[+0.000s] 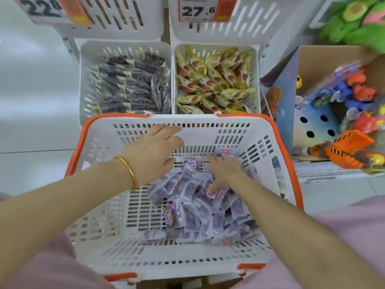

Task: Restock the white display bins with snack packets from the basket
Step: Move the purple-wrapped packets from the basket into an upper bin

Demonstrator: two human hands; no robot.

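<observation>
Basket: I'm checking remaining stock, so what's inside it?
In the basket, a pile of purple packets toward the right, with the right hand on top and the left hand above. Packets under the right hand and deeper in the pile are hidden.

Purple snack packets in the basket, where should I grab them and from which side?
Come from straight above: the basket walls block the sides. The purple packets lie loose in a heap toward the right half, so scoop a handful off the top, closing on the flat pouch bodies. The right hand rests open on it.
</observation>
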